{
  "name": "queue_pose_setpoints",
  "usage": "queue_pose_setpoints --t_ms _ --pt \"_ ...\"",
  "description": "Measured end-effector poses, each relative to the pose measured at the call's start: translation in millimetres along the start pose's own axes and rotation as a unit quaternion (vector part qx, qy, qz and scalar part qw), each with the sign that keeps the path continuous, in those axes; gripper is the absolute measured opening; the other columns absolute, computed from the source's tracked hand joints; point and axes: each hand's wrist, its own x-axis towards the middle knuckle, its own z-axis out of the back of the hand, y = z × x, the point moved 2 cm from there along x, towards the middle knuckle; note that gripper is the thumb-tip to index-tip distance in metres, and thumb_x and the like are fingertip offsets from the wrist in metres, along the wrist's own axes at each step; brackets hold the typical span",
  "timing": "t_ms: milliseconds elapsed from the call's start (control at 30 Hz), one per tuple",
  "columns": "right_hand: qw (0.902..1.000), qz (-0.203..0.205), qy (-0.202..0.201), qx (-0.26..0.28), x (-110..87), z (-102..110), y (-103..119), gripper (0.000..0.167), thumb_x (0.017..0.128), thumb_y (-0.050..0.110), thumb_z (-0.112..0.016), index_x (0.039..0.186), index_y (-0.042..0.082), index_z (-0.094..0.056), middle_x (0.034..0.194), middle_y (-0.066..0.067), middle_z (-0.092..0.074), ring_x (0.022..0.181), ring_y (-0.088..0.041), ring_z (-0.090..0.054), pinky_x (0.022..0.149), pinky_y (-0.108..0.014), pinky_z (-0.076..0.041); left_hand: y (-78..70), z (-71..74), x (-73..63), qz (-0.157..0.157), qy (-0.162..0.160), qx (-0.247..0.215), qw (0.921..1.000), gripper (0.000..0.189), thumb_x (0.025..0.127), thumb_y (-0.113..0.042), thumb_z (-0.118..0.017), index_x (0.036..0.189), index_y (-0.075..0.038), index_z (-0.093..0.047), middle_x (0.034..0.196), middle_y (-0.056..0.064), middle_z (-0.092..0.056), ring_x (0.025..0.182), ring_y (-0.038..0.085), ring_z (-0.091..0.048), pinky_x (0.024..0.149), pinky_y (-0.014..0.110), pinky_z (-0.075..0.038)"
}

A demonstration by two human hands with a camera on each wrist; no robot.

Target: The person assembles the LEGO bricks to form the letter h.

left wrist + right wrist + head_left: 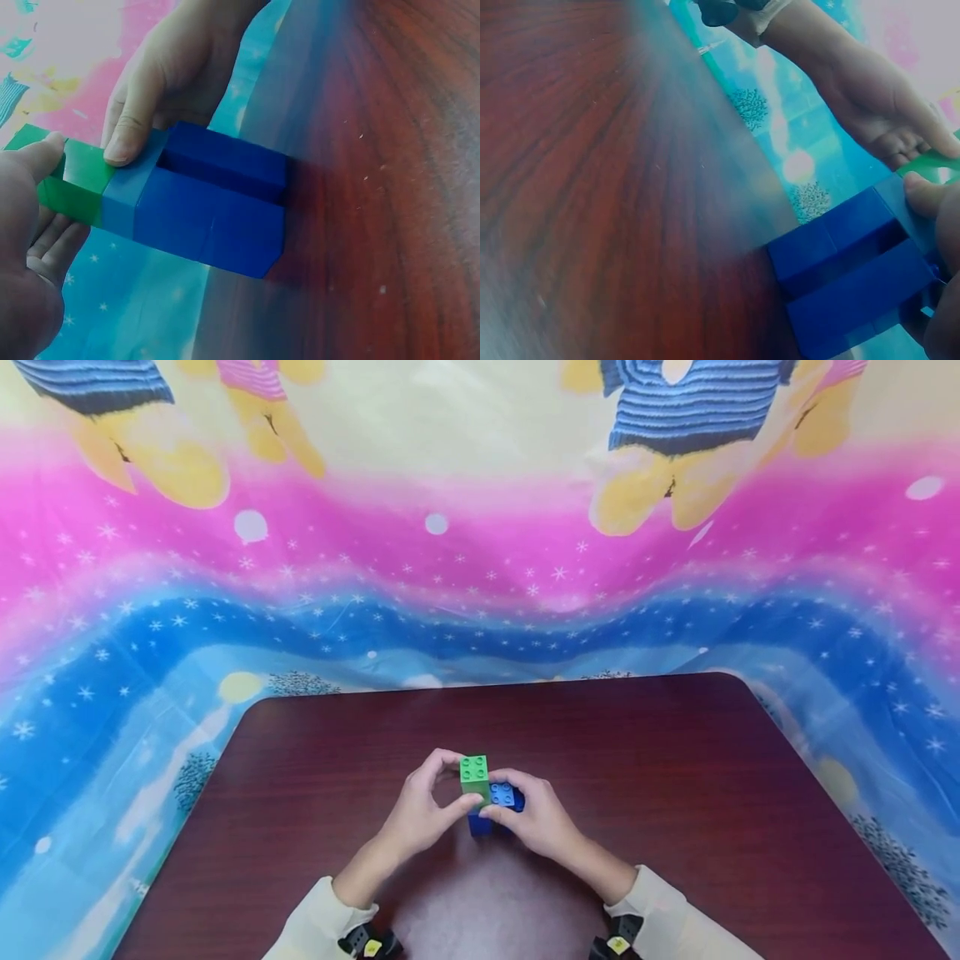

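Toy building bricks are joined into one structure on the table. Two dark blue columns [210, 221] stand side by side with a narrow gap between them. Across their tops lies a lighter blue brick [502, 794], with studs showing on its right part. On its left end rises a green brick stack [474, 771], studs up. My left hand [415, 814] pinches the green bricks between thumb and fingers. Just to the right, my right hand [546, 817] grips the lighter blue brick, thumb on the near side; its fingers partly hide the far side.
The structure stands on a dark reddish-brown table [637, 752] with rounded far corners. Behind and around it hangs a patterned pink and blue cloth [480, 560]. Dark straps with devices [618, 937] sit at both wrists over pale sleeves [675, 914].
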Motion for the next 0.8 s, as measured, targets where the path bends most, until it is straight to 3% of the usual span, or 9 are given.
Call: queue_pose_setpoints --t_ms 200,333,567,800 --pt "0.9977 0.028 0.025 -0.056 -1.7 8.6 -5.7 0.049 0.089 0.029 -0.081 0.133 0.013 -0.066 0.124 0.002 -0.067 0.109 -0.014 -0.064 0.089 -0.035 -0.056 1.9 -0.3 -2.9 0.005 0.003 -0.017 0.9998 0.045 0.091 -0.009 -0.078 0.129 -0.012 -0.055 0.121 0.003 -0.065 0.112 0.019 -0.064 0.093 0.044 -0.056" --pt "0.9964 0.036 0.021 -0.074 -7.7 17.9 -12.8 0.055 0.088 0.026 -0.082 0.138 0.013 -0.063 0.126 0.002 -0.066 0.111 -0.015 -0.064 0.089 -0.038 -0.057 4.2 2.9 -6.7 0.011 0.007 -0.007 0.9999 0.051 0.088 -0.01 -0.08 0.133 -0.013 -0.057 0.123 0.003 -0.066 0.114 0.02 -0.064 0.091 0.047 -0.056" --pt "0.9953 0.011 0.005 -0.096 -18.7 37.5 -25.3 0.047 0.086 0.018 -0.084 0.13 0.015 -0.069 0.123 0.007 -0.068 0.112 -0.014 -0.065 0.092 -0.043 -0.056 9.6 10.2 -16.9 0.051 0.021 0.013 0.9984 0.056 0.085 -0.012 -0.084 0.134 -0.017 -0.058 0.126 0.0 -0.065 0.116 0.019 -0.065 0.093 0.039 -0.056" --pt "0.9953 0.008 0.004 -0.096 -24.3 43.8 -30.7 0.04 0.086 0.013 -0.083 0.124 0.017 -0.071 0.118 0.007 -0.07 0.108 -0.01 -0.066 0.091 -0.039 -0.056 19.6 7.8 -24.2 0.074 0.026 -0.009 0.9969 0.048 0.085 -0.004 -0.082 0.128 -0.01 -0.061 0.118 0.006 -0.067 0.1 0.021 -0.071 0.086 0.035 -0.059"
